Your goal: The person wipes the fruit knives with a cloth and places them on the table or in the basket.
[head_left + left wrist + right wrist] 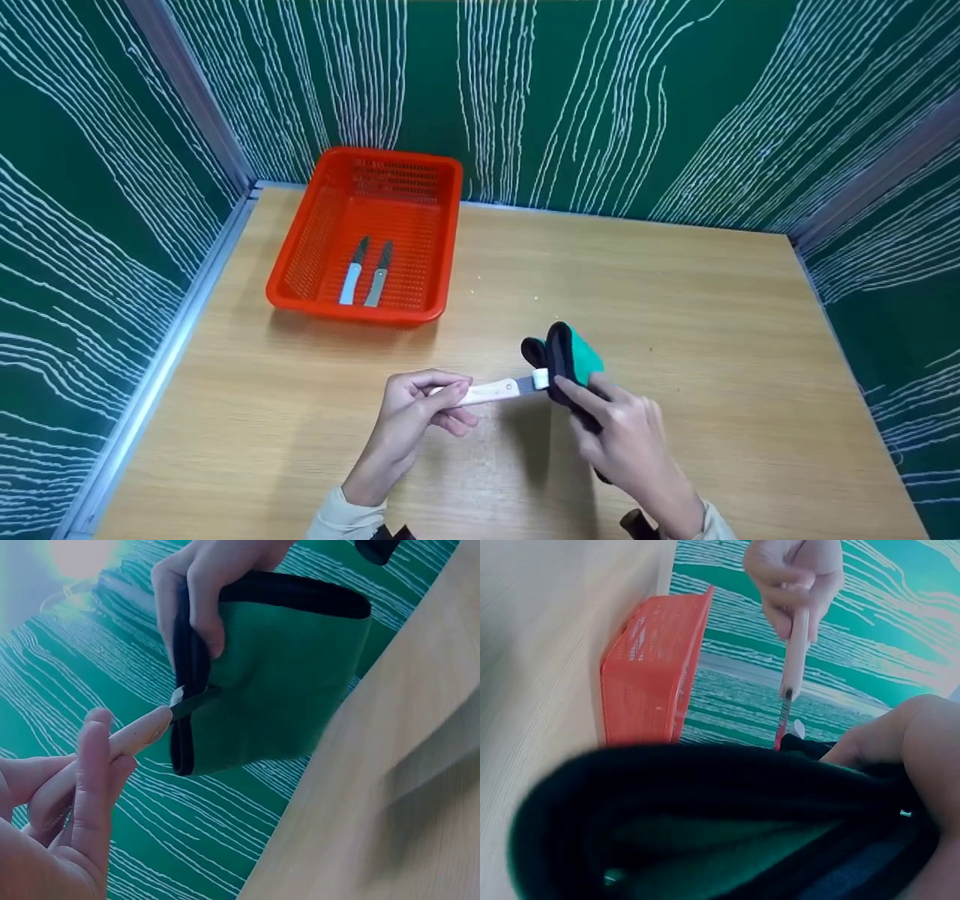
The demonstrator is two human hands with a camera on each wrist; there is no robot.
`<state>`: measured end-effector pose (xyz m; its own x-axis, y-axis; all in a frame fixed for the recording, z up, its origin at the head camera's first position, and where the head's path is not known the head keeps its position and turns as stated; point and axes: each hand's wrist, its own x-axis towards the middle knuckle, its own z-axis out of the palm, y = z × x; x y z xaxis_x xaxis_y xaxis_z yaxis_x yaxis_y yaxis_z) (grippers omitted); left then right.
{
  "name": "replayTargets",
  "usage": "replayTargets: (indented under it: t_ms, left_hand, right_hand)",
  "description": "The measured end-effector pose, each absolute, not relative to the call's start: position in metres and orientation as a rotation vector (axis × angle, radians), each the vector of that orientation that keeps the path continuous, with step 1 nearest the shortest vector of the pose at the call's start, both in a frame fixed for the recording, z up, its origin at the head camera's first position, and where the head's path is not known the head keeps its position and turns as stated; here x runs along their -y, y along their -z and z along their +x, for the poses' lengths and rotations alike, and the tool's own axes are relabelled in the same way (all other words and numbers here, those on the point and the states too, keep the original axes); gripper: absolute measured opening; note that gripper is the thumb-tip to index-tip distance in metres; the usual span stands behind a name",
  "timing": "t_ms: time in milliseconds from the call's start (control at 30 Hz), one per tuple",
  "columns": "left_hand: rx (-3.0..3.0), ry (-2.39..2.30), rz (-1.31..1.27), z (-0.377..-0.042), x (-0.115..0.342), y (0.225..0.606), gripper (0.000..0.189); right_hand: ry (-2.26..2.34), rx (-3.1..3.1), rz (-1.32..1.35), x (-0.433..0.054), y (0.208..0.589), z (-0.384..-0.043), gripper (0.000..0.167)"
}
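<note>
My left hand (pixel 405 416) grips a knife (pixel 489 391) by its pale handle, with the blade pointing right. A folded green cloth (pixel 585 356) with black edging is pinched in my right hand (pixel 626 435). In the head view the cloth hides the front of the blade. The left wrist view shows the blade (pixel 196 700) lying against the cloth's green face, near its black edge. A small white tag (pixel 540 378) shows beside the blade where it meets the cloth.
A red plastic basket (pixel 352 312) stands at the back left of the wooden table (pixel 697 300). Inside it lie a knife with a light blue handle (pixel 350 283) and one with a grey-green handle (pixel 376 288). Green walls with white lines (pixel 495 97) enclose the table.
</note>
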<state>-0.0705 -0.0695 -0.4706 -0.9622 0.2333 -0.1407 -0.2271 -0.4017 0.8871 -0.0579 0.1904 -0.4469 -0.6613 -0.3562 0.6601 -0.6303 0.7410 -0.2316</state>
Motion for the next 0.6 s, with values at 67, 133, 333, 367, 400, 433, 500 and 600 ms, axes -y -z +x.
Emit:
replayTargets:
  t_ms: [67, 133, 333, 367, 400, 433, 500, 600]
  left_hand:
    - [-1.540, -2.420, 0.006, -0.070, 0.071, 0.471, 0.023]
    - [-1.541, -2.421, 0.005, -0.070, 0.072, 0.472, 0.024]
    - [-1.565, -2.398, -0.008, -0.071, 0.077, 0.476, 0.030]
    - [-1.574, -2.392, -0.007, -0.071, 0.078, 0.477, 0.030]
    - [-1.581, -2.390, -0.010, -0.071, 0.079, 0.477, 0.029]
    - [-1.590, -2.387, -0.014, -0.072, 0.080, 0.477, 0.028]
    - [-1.607, -2.386, -0.027, -0.073, 0.082, 0.476, 0.026]
    - [-1.624, -2.405, -0.047, -0.076, 0.086, 0.474, 0.028]
  right_hand:
    - [-0.602, 2.346, 0.724, -0.195, 0.448, -0.058, 0.042]
    - [-0.612, 2.350, 0.706, -0.199, 0.448, -0.059, 0.042]
    - [-0.698, 2.355, 0.643, -0.216, 0.452, -0.064, 0.042]
    - [-0.729, 2.365, 0.633, -0.219, 0.453, -0.065, 0.042]
    - [-0.764, 2.373, 0.625, -0.223, 0.454, -0.066, 0.042]
    - [-0.803, 2.385, 0.613, -0.227, 0.455, -0.067, 0.042]
    - [-0.876, 2.413, 0.594, -0.235, 0.457, -0.069, 0.043]
    - [-0.947, 2.448, 0.560, -0.246, 0.461, -0.071, 0.041]
